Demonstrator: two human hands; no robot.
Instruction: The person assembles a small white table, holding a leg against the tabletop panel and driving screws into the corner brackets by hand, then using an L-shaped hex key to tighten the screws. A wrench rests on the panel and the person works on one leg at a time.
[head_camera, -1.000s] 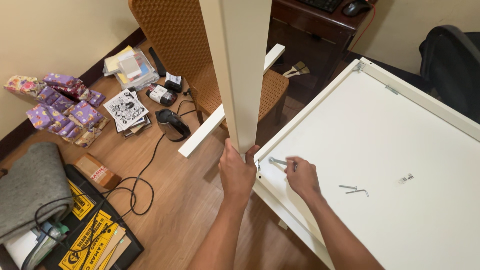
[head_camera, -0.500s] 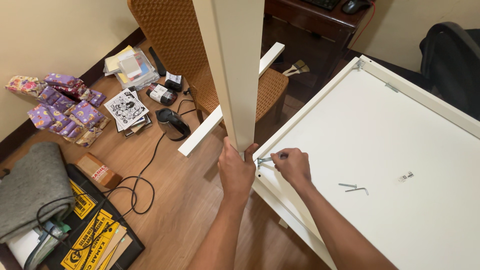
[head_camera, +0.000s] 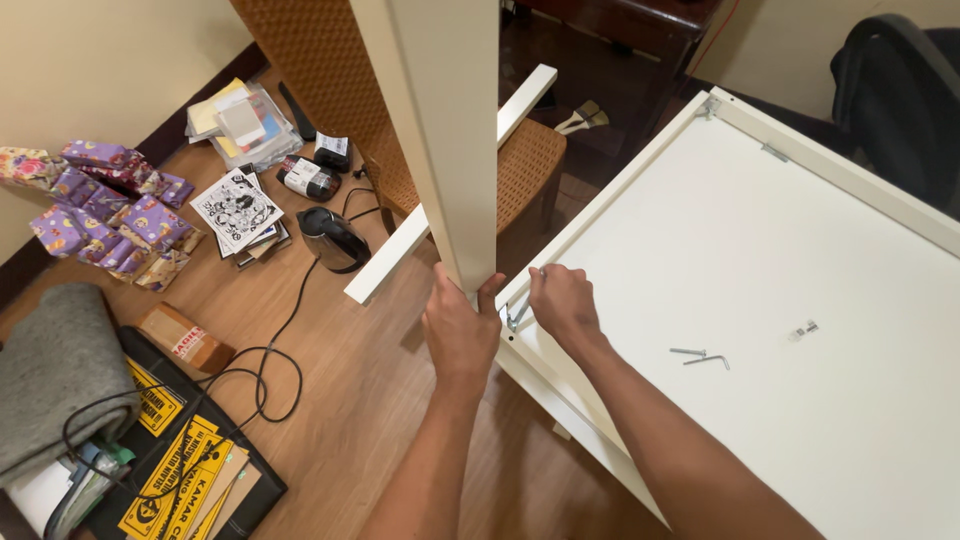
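Head view: left hand (head_camera: 460, 335) grips upright white post (head_camera: 445, 130); right hand (head_camera: 562, 303) pinches hex key (head_camera: 516, 316) at panel (head_camera: 760, 300) corner, joint seemingly unfinished.

Your work surface is a wooden floor (head_camera: 330, 400). A large white panel (head_camera: 760, 290) with a raised frame lies flat at your right; two metal hex keys (head_camera: 700, 355) and a small fitting (head_camera: 805, 328) rest on it, well apart. A narrow white board (head_camera: 400, 250) lies near a black kettle (head_camera: 333, 240), whose cable (head_camera: 270, 350) loops across the boards. Note purple packets (head_camera: 110, 205), magazines (head_camera: 238, 212), a small cardboard box (head_camera: 185, 338) and a grey cloth (head_camera: 55, 375) at your left.
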